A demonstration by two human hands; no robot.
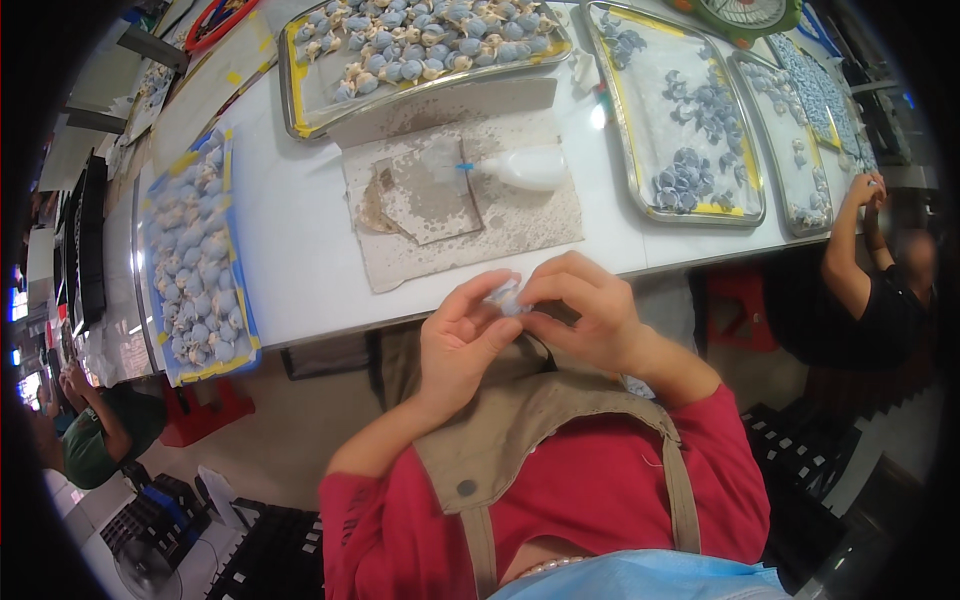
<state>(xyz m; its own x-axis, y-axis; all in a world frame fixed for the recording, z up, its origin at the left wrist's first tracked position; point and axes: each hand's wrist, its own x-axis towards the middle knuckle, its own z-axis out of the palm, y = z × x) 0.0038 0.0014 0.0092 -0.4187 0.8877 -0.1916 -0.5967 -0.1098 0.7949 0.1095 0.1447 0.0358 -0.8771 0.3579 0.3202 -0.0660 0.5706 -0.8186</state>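
Just off the table's front edge, both my hands meet at a small blue-grey and pale figure piece (508,298). My left hand (455,340) is closed on it between thumb and fingers. From the other side my right hand (590,310) pinches the same piece with thumb and forefinger; the fingers partly hide its shape. Beyond the hands a stained cardboard sheet (400,265) lies on the white table (300,240). A white squeeze bottle (530,169) with a blue tip rests on its side on the cardboard, beside a brown-edged flat scrap (440,225).
A metal tray (291,95) of round blue-grey figure pieces stands at the back, a blue tray (247,335) of similar pieces at left. Right are trays (645,110) of small grey-blue parts and a green fan (745,15). Other people (850,240) sit at both sides.
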